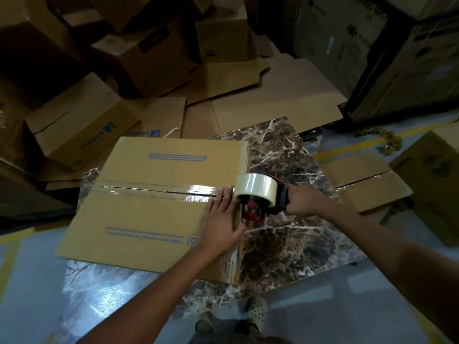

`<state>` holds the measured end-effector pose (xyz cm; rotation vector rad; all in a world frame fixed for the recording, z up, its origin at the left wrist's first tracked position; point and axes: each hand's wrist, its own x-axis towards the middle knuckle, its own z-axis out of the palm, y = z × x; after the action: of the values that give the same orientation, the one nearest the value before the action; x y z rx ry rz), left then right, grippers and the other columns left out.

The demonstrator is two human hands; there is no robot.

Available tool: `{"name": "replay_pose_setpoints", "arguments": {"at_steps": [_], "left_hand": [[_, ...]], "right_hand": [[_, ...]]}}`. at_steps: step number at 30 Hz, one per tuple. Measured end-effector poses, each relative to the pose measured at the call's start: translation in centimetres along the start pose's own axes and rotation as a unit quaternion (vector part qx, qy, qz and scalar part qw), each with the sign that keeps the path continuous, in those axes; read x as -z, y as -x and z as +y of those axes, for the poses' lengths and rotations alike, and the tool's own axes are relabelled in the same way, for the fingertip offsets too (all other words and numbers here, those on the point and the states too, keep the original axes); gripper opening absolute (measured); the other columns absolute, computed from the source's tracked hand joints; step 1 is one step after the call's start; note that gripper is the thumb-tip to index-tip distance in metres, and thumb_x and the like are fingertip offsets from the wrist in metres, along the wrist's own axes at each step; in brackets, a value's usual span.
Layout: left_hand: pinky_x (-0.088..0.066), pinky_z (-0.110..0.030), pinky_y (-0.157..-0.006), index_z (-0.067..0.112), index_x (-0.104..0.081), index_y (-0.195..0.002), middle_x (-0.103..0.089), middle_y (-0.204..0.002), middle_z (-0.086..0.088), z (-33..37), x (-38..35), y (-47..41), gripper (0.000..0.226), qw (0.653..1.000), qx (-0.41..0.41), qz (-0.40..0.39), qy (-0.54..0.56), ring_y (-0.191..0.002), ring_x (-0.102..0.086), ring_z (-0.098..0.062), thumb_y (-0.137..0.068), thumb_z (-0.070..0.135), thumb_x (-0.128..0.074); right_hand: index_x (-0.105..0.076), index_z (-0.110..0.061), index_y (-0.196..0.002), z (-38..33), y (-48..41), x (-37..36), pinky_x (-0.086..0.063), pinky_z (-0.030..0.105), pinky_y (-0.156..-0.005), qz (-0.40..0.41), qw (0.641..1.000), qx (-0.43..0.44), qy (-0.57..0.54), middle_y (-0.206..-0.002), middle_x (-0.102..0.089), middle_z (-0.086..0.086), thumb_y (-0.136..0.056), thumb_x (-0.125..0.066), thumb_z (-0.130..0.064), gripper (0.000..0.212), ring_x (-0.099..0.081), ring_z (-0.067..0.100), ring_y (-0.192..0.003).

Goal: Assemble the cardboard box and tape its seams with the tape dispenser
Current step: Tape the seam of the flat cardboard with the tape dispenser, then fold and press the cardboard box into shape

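Overhead, from the head camera: a closed cardboard box (154,214) lay on a dark marble table (285,247), taking up its left half. The two top flaps met in a seam that ran left to right, and a strip of shiny clear tape (154,191) covered that seam across the top.

The left hand (221,219) lay flat on the box top at its right edge, fingers straight and close together, fingertips on the tape's end, thumb hanging over the edge.

The right hand (300,202) was curled round the handle of a red and black dispenser (260,197). It carried a roll of clear tape and hung just past the box's right edge, close against the left fingertips. Whether it touched the box wall could not be told.

Beyond the table lay flat cardboard sheets (273,100). More boxes (82,130) were piled at the left and back. A pale perforated shoe (255,309) showed at the bottom, on a grey floor.
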<state>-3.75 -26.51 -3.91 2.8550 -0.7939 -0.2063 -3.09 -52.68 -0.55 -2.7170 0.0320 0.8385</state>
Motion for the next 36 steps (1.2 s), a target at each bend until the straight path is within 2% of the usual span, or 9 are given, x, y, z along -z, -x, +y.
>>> {"name": "replay_pose_setpoints", "arguments": {"at_steps": [4,9,17,21,25,29,31,34,36], "left_hand": [[-0.002,-0.039,-0.122,0.020,-0.002,-0.155,0.008,-0.163,0.002,0.2,-0.2,0.0,0.080,1.000,0.002,0.005,-0.012,-0.149,0.013,-0.016,-0.089,0.058,-0.025],[0.002,-0.039,-0.122,0.022,0.001,-0.155,0.010,-0.163,0.002,0.3,-0.1,0.2,0.080,1.000,0.003,0.007,-0.015,-0.148,0.015,-0.015,-0.089,0.056,-0.029],[0.004,-0.038,-0.121,0.024,0.002,-0.155,0.009,-0.163,0.003,0.4,-0.1,0.2,0.082,1.000,0.010,0.011,-0.021,-0.149,0.013,-0.015,-0.086,0.058,-0.026],[0.001,-0.039,-0.122,0.024,0.001,-0.155,0.007,-0.163,0.003,0.3,-0.3,0.2,0.081,1.000,0.007,0.015,-0.011,-0.149,0.012,-0.016,-0.087,0.058,-0.027],[0.005,-0.037,-0.121,0.023,0.004,-0.155,0.010,-0.162,0.003,0.3,-0.3,0.3,0.080,1.000,0.003,0.016,-0.014,-0.148,0.015,-0.015,-0.089,0.059,-0.023],[0.003,-0.036,-0.122,0.023,-0.002,-0.155,0.007,-0.162,0.006,0.2,-0.3,0.2,0.075,1.000,0.005,0.025,0.019,-0.149,0.013,-0.012,-0.093,0.060,-0.019],[-0.001,-0.037,-0.122,0.022,-0.009,-0.155,0.000,-0.162,0.007,-0.1,-0.1,0.2,0.074,0.997,0.005,0.029,0.069,-0.149,0.008,-0.010,-0.093,0.061,-0.019],[-0.014,-0.040,-0.121,0.020,-0.026,-0.152,-0.021,-0.159,0.005,-0.8,1.1,0.1,0.066,0.968,0.008,0.054,0.244,-0.148,-0.009,-0.008,-0.095,0.054,-0.029],[-0.017,-0.040,-0.121,0.018,-0.034,-0.149,-0.029,-0.157,0.001,-1.9,2.3,-0.1,0.060,0.955,-0.007,0.080,0.285,-0.147,-0.016,-0.009,-0.097,0.046,-0.033]], "right_hand": [[-0.068,-0.011,-0.092,2.1,-0.4,-1.8,-0.047,0.035,-0.069,-0.026,0.997,-0.036,-0.057,-0.089,-0.065,0.015,-0.079,-0.065,-0.024,0.018,-0.061,0.031,-0.081],[-0.070,-0.022,-0.096,4.7,-2.2,-5.0,-0.044,0.034,-0.055,-0.042,0.966,-0.078,-0.241,-0.082,-0.069,0.017,-0.063,-0.073,-0.033,0.035,-0.056,0.022,-0.064],[-0.059,-0.004,-0.084,5.1,-1.8,-8.7,-0.043,0.027,-0.042,-0.095,0.815,-0.199,-0.535,-0.052,-0.051,0.008,-0.091,-0.062,-0.008,0.008,-0.050,0.021,-0.041],[-0.060,0.002,-0.091,4.6,-3.0,-10.8,-0.050,0.029,-0.041,-0.001,0.763,-0.206,-0.612,-0.050,-0.055,0.012,-0.086,-0.065,0.000,0.007,-0.055,0.022,-0.038],[-0.066,0.008,-0.098,4.0,-3.3,-13.0,-0.060,0.057,-0.067,0.081,0.767,-0.218,-0.597,-0.058,-0.063,0.018,-0.082,-0.076,-0.014,0.028,-0.063,0.032,-0.055],[-0.057,-0.011,-0.060,2.5,-1.2,-11.1,-0.042,0.034,-0.049,0.114,0.877,-0.253,-0.392,-0.053,-0.052,0.008,-0.076,-0.080,-0.040,0.041,-0.055,0.024,-0.056],[-0.067,-0.012,-0.073,0.4,0.6,-8.9,-0.049,0.034,-0.058,0.206,0.884,-0.280,-0.313,-0.069,-0.064,0.009,-0.079,-0.074,-0.048,0.037,-0.064,0.028,-0.071],[-0.069,-0.009,-0.117,-5.1,2.3,-6.0,-0.051,0.039,-0.088,0.340,0.810,-0.185,-0.441,-0.107,-0.069,0.008,-0.092,-0.064,-0.042,0.041,-0.063,0.027,-0.104],[-0.059,-0.015,-0.132,-9.2,2.0,-4.3,-0.044,0.038,-0.107,0.317,0.699,-0.088,-0.635,-0.125,-0.062,0.000,-0.098,-0.056,-0.039,0.042,-0.054,0.018,-0.123]]}}
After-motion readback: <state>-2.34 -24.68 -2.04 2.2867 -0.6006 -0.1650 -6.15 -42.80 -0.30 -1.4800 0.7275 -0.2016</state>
